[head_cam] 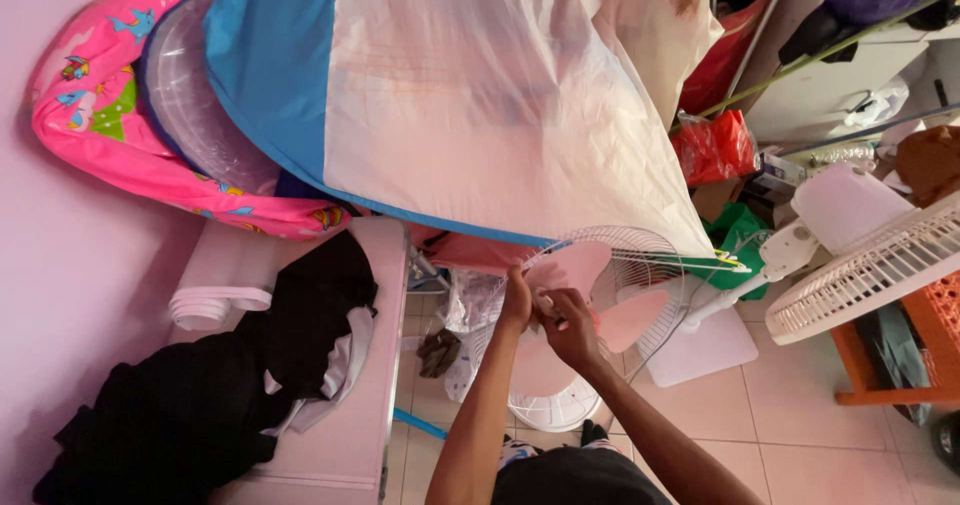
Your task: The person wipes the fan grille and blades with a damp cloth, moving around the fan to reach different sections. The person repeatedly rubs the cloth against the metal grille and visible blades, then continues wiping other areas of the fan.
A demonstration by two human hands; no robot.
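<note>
Fingers [560, 303] of the right hand [570, 327] curl in tight at the hub of the pink fan blade [585, 300], clamped on the small part at its centre, though what that part is stays hidden under the grip. Left hand [517, 300] comes in just beside it, fingers together and pressed against the same hub from the left side, touching the blade; whether it truly grips cannot be told from here. Both hands meet right in the middle of the standing fan [600, 335], which sits on the tiled floor [800, 435] slightly right of centre, its white wire rear guard [650, 250] ringing the blade and its front open. A large pale plastic sheet with a blue edge [480, 95] hangs over the far side, its lower edge touching the top of the guard. To the right, well apart, a second white fan [870, 265] lies tilted near an orange frame [880, 365]. On the left, a pale pink cabinet [350, 405] carries black clothing [200, 405] and a white ring-shaped piece [210, 305], with a bright pink patterned inflatable [120, 125] against the far-left wall.
</note>
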